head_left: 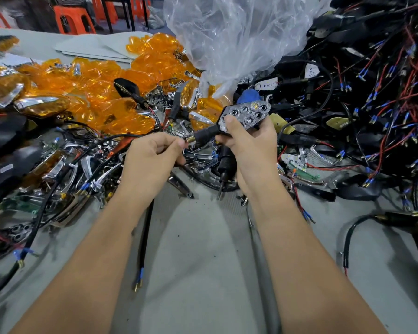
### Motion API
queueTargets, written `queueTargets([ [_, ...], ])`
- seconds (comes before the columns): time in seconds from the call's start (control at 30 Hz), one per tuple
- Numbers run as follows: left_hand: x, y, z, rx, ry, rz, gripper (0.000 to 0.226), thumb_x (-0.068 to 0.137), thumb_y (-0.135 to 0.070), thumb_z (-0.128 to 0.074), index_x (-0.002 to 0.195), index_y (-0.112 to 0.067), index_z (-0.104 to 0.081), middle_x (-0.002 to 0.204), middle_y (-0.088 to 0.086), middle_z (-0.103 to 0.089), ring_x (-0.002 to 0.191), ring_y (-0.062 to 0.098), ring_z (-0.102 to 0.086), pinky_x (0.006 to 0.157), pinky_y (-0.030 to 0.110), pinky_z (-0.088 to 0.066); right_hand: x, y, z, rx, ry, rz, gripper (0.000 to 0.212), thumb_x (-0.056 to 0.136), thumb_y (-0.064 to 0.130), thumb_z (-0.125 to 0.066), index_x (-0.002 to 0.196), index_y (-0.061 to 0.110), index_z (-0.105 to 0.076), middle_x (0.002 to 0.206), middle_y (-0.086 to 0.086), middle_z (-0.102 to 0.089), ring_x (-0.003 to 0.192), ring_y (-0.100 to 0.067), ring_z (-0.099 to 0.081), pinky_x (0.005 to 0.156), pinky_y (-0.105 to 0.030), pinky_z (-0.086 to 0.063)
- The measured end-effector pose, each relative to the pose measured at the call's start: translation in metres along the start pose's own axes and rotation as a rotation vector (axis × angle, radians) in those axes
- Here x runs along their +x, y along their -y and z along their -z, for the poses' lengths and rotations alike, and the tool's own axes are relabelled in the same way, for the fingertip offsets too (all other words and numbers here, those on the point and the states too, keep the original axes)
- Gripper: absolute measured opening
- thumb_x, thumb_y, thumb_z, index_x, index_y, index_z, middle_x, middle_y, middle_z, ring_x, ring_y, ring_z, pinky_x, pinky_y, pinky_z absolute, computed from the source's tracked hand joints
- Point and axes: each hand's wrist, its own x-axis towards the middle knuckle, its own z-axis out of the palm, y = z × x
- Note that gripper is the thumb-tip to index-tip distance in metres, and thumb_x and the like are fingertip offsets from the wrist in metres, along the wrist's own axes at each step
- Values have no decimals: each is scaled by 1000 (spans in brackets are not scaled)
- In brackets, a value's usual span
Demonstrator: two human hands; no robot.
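Note:
My right hand [252, 147] grips a turn-signal lamp [247, 114] with a chrome reflector face of several round cups and a black stem pointing left. The thumb presses on the reflector's lower left corner. My left hand [152, 155] pinches the threaded metal end of the stem [191, 140], with its fingers curled. A black cable [145, 237] with blue and brass terminals hangs from under the left hand down across the grey table [203, 273].
Orange lenses [94, 92] are heaped at the back left. Chrome reflectors and wires [65, 169] lie left. A tangle of black housings with red and black wires [372, 104] fills the right. A clear plastic bag [232, 37] stands behind. A black screwdriver [225, 169] lies under my right hand.

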Motion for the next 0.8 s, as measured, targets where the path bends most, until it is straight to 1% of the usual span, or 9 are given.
queueTargets([
  [0.07,1,0,2,-20,1,5,26,97,-31,-60,75,-30,-72,67,-5,-71,51,7,-47,54,28,-42,1,1,0,35,-19,-5,32,91,5,-68,120,9,-55,97,3,-68,72,-7,-69,71,-26,-56],
  [0.2,-1,-1,-1,98,-17,-58,25,98,-26,-61,74,-29,-71,67,-7,-70,57,12,-55,64,45,-54,0,0,0,56,-10,-13,28,93,7,-66,118,11,-55,99,2,-67,73,-5,-67,67,-25,-55],
  [0.3,-4,-2,-8,102,-23,-77,27,98,-24,-61,73,-30,-68,69,-10,-69,55,7,-52,58,36,-49,-2,-1,-2,22,-6,-4,36,91,6,-67,124,10,-53,103,-1,-65,75,-5,-66,65,-22,-54],
  [0.43,-4,0,-12,97,5,-41,27,98,-26,-60,72,-26,-69,67,-1,-69,51,9,-48,55,30,-42,-4,-2,-3,-24,10,5,37,90,3,-67,123,10,-52,102,-2,-65,78,-7,-66,65,-23,-54],
  [0.53,-5,-2,-11,19,38,-29,25,99,-24,-58,76,-29,-66,65,-10,-69,50,5,-49,55,29,-44,-3,-1,-2,8,7,0,40,90,2,-67,126,7,-51,102,-3,-65,76,-9,-66,66,-25,-55],
  [0.6,-6,-3,-9,-12,59,-30,23,101,-23,-55,82,-30,-65,65,-12,-69,51,5,-49,55,28,-45,-3,0,-1,31,-5,-7,41,91,2,-67,128,4,-50,102,-4,-65,74,-8,-66,65,-24,-55],
  [0.67,-6,-4,-7,-55,74,-3,20,100,-18,-52,96,-33,-64,69,-8,-70,53,9,-48,53,29,-44,-3,1,0,60,-9,-20,39,91,1,-67,127,3,-51,103,-6,-64,75,-9,-65,65,-24,-55],
  [0.73,-5,-5,-4,-121,78,49,34,93,-8,-49,108,-37,-60,72,-3,-72,54,10,-46,51,28,-41,-4,3,1,79,-1,-30,32,91,1,-67,120,5,-54,100,-5,-64,76,-10,-65,65,-24,-55],
  [0.8,-6,-6,-3,-128,90,54,43,90,-2,-46,110,-38,-58,73,-2,-72,55,13,-45,51,28,-41,-5,5,2,86,18,-31,27,90,1,-68,113,8,-56,93,-1,-66,76,-11,-65,64,-23,-55],
])
